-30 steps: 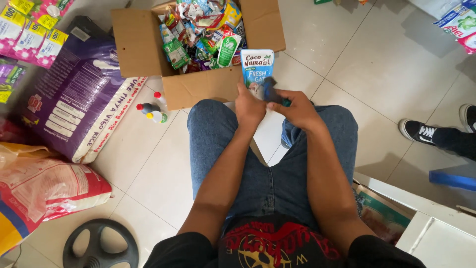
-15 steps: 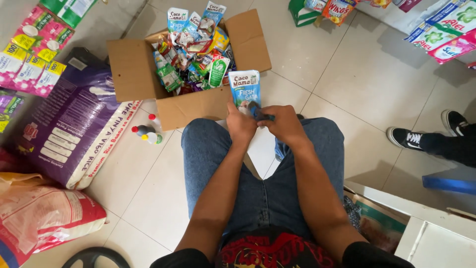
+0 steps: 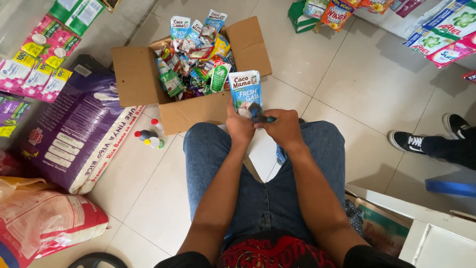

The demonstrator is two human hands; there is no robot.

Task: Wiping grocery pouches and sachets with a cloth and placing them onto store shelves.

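Head view, looking straight down at a lap in jeans. Left hand (image 3: 240,125) pinching the bottom edge of a blue and white pouch (image 3: 245,92), held upright just over the knees, right at the near wall of the cardboard box (image 3: 193,114). Right hand (image 3: 283,127) wrapped tight round a small dark tool (image 3: 258,113) with a teal grip, tip pressed to the pouch's lower corner. Can't make out what kind of tool, too small.

Pouch looks like glossy plastic film, flat and floppy, probably light, a bit slick, bulging where the contents sit. Best held at the sealed edges or a corner, not the soft belly, since a squeeze there could burst a seam.

Box stuffed with more shiny sachets (image 3: 198,59), crinkly and mixed colours, flaps splayed open. Three little bottles (image 3: 148,136) with coloured caps standing on the tile floor (image 3: 357,84) just beside the box. Big purple rice sack (image 3: 74,129) on the left, woven-looking, with a pinkish sack (image 3: 44,223) nearer. Someone else's black sneaker (image 3: 411,141) off to the right, well apart.
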